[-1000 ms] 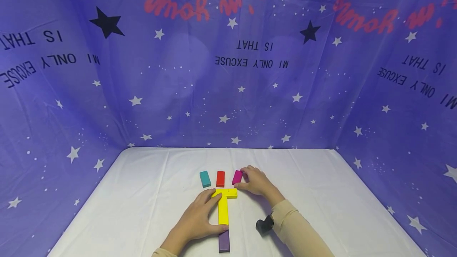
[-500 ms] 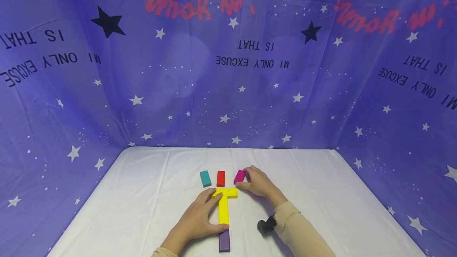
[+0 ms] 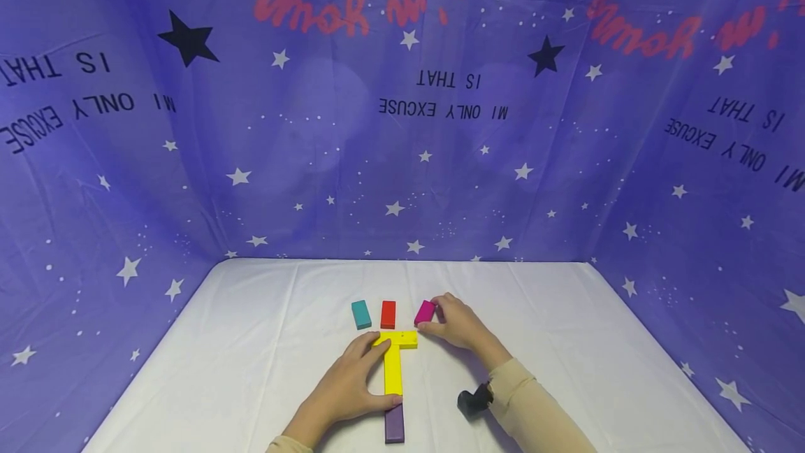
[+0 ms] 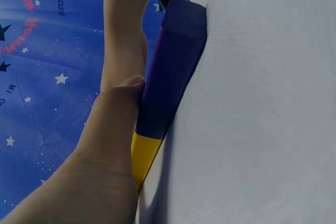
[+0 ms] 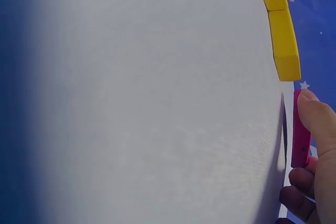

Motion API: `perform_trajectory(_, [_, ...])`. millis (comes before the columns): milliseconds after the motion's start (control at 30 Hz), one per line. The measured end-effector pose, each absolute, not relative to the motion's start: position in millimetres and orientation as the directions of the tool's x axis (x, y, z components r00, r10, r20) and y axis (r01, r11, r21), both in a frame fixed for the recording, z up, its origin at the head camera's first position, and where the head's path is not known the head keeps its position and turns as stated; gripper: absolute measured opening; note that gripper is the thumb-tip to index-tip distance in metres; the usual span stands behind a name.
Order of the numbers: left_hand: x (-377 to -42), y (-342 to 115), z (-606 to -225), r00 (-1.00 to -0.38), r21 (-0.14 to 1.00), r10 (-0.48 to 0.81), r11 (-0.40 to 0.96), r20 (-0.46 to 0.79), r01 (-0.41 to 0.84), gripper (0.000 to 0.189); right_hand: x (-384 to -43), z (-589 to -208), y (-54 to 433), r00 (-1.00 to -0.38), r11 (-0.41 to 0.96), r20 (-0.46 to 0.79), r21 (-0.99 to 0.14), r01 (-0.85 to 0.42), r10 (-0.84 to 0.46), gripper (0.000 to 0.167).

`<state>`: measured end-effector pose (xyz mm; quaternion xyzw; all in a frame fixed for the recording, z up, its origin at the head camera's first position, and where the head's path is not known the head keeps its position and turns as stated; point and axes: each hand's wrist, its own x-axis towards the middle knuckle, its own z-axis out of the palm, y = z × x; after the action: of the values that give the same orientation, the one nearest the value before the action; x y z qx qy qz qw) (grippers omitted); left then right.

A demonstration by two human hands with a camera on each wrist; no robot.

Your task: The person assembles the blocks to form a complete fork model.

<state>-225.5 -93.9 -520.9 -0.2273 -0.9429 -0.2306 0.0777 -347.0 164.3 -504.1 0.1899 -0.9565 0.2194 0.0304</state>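
Note:
My right hand [image 3: 462, 321] pinches a magenta block [image 3: 424, 312] between thumb and fingers, right of the other small blocks. In the right wrist view, the magenta block [image 5: 301, 132] shows edge-on, close to the end of a yellow piece [image 5: 286, 51]. My left hand [image 3: 346, 379] lies spread along a T shape of yellow blocks [image 3: 393, 369]. Its index finger touches near the crossbar, and the thumb rests where the stem meets a purple block [image 3: 394, 425]. From the left wrist, that purple block [image 4: 173, 72] stretches past the thumb.
A teal block [image 3: 361, 314] and a red block [image 3: 388, 314] lie side by side beyond the crossbar. White cloth [image 3: 251, 341] covers the table. Purple starred curtains [image 3: 390, 180] close in the back and sides. A black device [image 3: 474, 401] sits on the right wrist.
The right hand has shifted slightly right with the magenta block, which now leans more to the right and stands farther from the red one. The left hand stays in place.

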Motion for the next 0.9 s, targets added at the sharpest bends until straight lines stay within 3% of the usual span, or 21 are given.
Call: perform_trajectory(900, [-226.6, -94.1, -520.0, -0.887, 0.398, 0.395, 0.793, 0.240, 0.461, 0.096, -337.5, -501.2, 163.8, -0.917, 0.846, 0.146, -0.353, -0.399, -0.372, 0.068])
